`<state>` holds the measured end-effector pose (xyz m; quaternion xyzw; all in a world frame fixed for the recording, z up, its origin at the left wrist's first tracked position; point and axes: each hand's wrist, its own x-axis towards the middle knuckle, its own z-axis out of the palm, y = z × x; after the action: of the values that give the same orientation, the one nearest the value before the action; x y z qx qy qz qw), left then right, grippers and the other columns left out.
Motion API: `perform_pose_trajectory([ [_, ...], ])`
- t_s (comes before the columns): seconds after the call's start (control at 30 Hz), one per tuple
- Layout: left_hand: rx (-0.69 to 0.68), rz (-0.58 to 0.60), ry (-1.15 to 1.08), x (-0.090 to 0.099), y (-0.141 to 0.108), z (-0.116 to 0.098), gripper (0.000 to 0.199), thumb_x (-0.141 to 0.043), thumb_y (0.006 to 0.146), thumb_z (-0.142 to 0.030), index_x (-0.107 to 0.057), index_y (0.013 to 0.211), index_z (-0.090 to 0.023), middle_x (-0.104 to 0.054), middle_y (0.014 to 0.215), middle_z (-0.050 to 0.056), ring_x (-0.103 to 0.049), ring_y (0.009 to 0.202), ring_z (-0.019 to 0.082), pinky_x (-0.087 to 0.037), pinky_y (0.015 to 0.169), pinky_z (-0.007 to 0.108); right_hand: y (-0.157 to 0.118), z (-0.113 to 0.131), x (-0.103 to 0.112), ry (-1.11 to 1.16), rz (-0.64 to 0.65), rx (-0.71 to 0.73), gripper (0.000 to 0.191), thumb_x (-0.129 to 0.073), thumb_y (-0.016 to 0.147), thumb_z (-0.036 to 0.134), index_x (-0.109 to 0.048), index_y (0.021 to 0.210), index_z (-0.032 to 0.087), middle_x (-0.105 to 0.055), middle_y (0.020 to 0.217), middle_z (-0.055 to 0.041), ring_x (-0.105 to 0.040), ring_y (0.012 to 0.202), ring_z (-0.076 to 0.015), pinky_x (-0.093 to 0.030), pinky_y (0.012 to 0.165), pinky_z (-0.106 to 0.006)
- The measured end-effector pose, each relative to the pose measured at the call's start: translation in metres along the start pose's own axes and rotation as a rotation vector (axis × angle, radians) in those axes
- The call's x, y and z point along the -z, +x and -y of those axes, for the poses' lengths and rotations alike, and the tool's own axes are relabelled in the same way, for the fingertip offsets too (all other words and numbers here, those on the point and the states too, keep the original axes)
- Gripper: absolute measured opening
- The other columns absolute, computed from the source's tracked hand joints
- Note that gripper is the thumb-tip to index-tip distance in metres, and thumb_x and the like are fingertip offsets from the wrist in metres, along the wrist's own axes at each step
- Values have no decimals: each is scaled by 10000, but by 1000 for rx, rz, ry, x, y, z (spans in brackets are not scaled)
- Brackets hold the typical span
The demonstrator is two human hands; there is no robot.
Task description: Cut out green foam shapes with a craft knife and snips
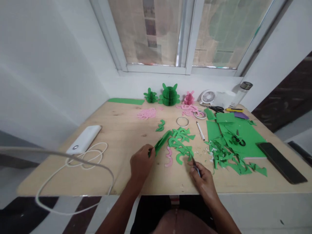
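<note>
Folded green paper [162, 141] is pinched in my left hand [143, 160], its far end slanting up and to the right over the table. My right hand [201, 177] is closed around a thin dark pointed tool [195, 165], whose tip touches or lies over the pile of curved green paper cutouts [181, 141]. Between my hands lies a pink wavy cutout [168, 157]. A small green wavy piece [160, 125] rests farther back. Whether the tool is a small pair of scissors or a knife is hard to tell.
Green scraps [226, 156] and green sheets [243, 133] cover the right side, beside a dark phone [281, 162]. Paper figures [169, 95] stand at the back near a small fan [208, 97] and a bottle [241, 94]. A white power bank [84, 139] with a looped cable lies left.
</note>
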<state>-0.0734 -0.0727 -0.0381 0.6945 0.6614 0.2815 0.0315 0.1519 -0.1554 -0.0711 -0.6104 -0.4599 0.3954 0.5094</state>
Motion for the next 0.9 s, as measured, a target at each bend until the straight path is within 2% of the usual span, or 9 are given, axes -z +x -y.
perform_pose_trajectory([
  [0.1, -33, -28, 39, -1, -4, -3, 195, -478, 877, -251, -643, 797, -184, -723, 784, 54, -661, 676, 185, -388, 594, 263, 0, 0, 0, 10, -30, 8, 423, -622, 784, 543, -747, 888, 152, -748, 905, -103, -659, 855, -297, -524, 728, -339],
  [0.2, -85, -32, 9, 1, -11, -1, 219, -460, 893, -263, -645, 800, -191, -712, 738, 32, -645, 608, 157, -382, 563, 246, -1, -1, 0, 20, -80, 3, 421, -630, 780, 538, -753, 910, 157, -748, 917, -100, -654, 849, -292, -517, 739, -344],
  [0.27, -76, -63, 51, 1, -9, -1, 213, -468, 885, -271, -644, 794, -193, -714, 733, 36, -638, 587, 162, -377, 551, 253, 0, -1, -1, 20, -49, -5, 423, -632, 773, 541, -756, 899, 156, -733, 833, -87, -637, 773, -265, -507, 676, -320],
  [0.33, -62, -95, 80, -1, -3, -5, 210, -463, 880, -259, -643, 798, -190, -724, 765, 58, -661, 649, 183, -385, 563, 259, 0, -1, -2, 27, -33, -18, 422, -634, 769, 540, -754, 882, 152, -691, 732, -58, -593, 670, -221, -479, 605, -291],
  [0.43, -106, -104, 33, -4, -4, -12, 214, -454, 879, -257, -638, 795, -186, -723, 760, 56, -663, 636, 178, -408, 564, 257, -1, -3, -1, 81, -30, -87, 443, -631, 771, 549, -741, 917, 145, -590, 580, -3, -481, 516, -156, -407, 494, -255],
  [0.6, -156, -131, -127, 7, -43, -8, 194, -468, 883, -278, -622, 791, -204, -701, 696, 16, -621, 531, 133, -434, 539, 231, -2, -6, -2, 102, -39, -23, 404, -646, 780, 524, -741, 903, 151, -631, 686, -30, -498, 593, -167, -414, 532, -260],
  [0.73, -87, -163, -224, 25, -63, -1, 172, -495, 882, -310, -610, 782, -231, -643, 591, -30, -550, 447, 122, -429, 504, 231, 0, -3, -3, 104, -25, -50, 422, -641, 770, 545, -740, 894, 153, -623, 659, -24, -509, 589, -181, -417, 535, -267],
  [0.8, -57, -210, -243, 29, -56, -2, 163, -511, 879, -323, -611, 786, -235, -640, 594, -31, -564, 469, 126, -428, 506, 230, 0, -3, -3, 89, -26, -37, 414, -634, 775, 542, -741, 890, 159, -647, 701, -37, -532, 627, -199, -426, 550, -271],
  [0.9, -64, -266, -179, 25, -23, -15, 149, -524, 875, -289, -632, 814, -206, -668, 653, 2, -598, 541, 133, -438, 573, 235, -1, -3, -2, 62, -18, -5, 387, -631, 781, 525, -743, 869, 165, -666, 742, -46, -551, 666, -210, -440, 587, -278],
])
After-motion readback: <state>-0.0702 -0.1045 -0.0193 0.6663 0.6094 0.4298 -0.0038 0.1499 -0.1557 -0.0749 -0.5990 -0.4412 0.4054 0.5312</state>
